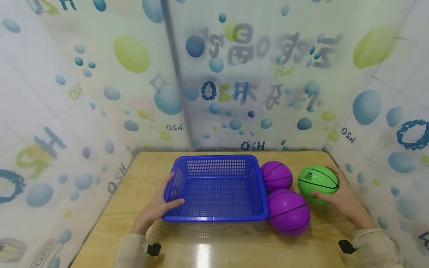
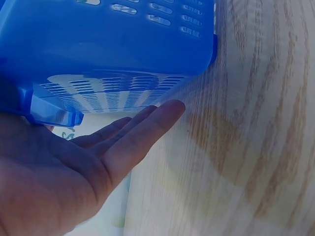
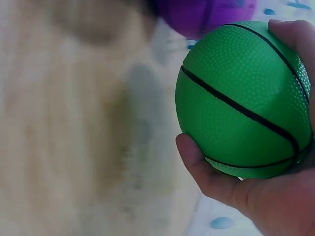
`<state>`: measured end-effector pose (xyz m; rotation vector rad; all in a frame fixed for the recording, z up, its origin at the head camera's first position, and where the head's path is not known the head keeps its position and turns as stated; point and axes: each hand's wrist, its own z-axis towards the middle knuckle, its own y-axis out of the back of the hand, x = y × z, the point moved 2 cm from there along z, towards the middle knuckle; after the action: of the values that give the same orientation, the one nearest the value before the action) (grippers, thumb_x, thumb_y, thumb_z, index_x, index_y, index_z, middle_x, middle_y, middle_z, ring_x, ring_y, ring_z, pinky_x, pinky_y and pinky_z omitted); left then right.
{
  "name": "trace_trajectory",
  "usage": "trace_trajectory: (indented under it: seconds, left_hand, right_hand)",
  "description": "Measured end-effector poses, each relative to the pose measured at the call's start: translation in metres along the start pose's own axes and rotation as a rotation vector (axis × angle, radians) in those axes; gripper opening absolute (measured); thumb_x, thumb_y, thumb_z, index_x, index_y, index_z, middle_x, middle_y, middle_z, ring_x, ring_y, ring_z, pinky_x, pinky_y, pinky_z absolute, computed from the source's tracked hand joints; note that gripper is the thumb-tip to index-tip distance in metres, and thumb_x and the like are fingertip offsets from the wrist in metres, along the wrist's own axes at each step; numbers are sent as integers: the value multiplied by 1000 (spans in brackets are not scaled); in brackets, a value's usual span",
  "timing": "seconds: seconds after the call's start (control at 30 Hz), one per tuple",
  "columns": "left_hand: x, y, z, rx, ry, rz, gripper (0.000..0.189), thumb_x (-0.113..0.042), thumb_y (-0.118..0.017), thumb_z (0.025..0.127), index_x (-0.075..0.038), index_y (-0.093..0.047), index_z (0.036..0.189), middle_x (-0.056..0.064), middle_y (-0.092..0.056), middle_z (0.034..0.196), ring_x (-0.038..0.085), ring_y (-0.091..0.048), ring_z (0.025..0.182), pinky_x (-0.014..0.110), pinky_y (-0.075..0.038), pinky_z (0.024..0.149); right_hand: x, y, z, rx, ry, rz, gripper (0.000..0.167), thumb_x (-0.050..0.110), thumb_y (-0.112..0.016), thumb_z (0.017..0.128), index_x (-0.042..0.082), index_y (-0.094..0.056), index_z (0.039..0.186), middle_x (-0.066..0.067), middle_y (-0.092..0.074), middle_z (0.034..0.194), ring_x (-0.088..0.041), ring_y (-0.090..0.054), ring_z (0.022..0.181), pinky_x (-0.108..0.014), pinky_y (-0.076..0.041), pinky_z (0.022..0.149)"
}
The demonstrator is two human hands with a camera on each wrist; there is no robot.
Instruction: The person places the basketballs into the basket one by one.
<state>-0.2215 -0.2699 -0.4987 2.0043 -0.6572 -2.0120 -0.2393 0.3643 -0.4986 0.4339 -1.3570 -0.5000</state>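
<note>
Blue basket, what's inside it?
In the blue basket, only floor and holed walls show; the left hand has its thumb over the rim. The near wall's inside is hidden.

Seen downward from the head, the basket at six o'clock and green ball at four are shared by nearer wrist views.

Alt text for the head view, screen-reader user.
A person's right hand grips a green ball while the left hand holds a blue basket by its left side at a wooden table. Two purple balls sit at the basket's right side; patterned sheets hang behind.
</note>
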Motion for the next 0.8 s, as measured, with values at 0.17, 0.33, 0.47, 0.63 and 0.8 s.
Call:
trace_trajectory:
  seconds: [0.17, 0.33, 0.47, 0.63, 0.8]
  left_hand:
    - [3, -1, 1, -1, 7, 4, 111, -30, -87, 97, -30, -13, 180, 22, -9, 185, 57, -17, 166, 80, -21, 128]
    - [6, -1, 2, 0, 2, 1, 112, -31, -88, 96, -30, -13, 180, 22, -9, 185, 57, -17, 166, 81, -21, 128]
    - [6, 0, 1, 8, 12, -3, 114, -30, -88, 96, -29, -12, 180, 24, -8, 185, 57, -16, 166, 80, -20, 128]
    - [4, 0, 0, 11, 16, -12, 114, -28, -88, 96, -29, -11, 180, 24, -8, 185, 57, -16, 166, 80, -20, 128]
    - [3, 0, 1, 7, 12, -12, 114, -29, -88, 96, -29, -11, 180, 24, -8, 185, 57, -17, 166, 80, -20, 128]
  right_hand:
    - [21, 18, 8, -30, 28, 30, 115, 17, -92, 94, 18, -14, 178, -25, -34, 164, -4, -47, 119, -9, -48, 85]
    - [49, 27, 16, -20, 61, 48, 115, 16, -91, 95, 30, -14, 179, -23, -30, 167, -12, -47, 125, -10, -49, 85]
    - [72, 25, 22, 0, 89, 83, 115, 14, -90, 95, 36, -14, 178, -22, -29, 169, -14, -49, 128, -12, -52, 86]
    - [100, 15, 30, 37, 100, 143, 114, 15, -90, 96, 42, -14, 177, -19, -28, 171, -26, -51, 135, -17, -57, 88]
    - [128, -1, 41, 70, 120, 187, 112, 17, -91, 95, 43, -19, 176, -13, -31, 171, -33, -50, 141, -18, -54, 93]
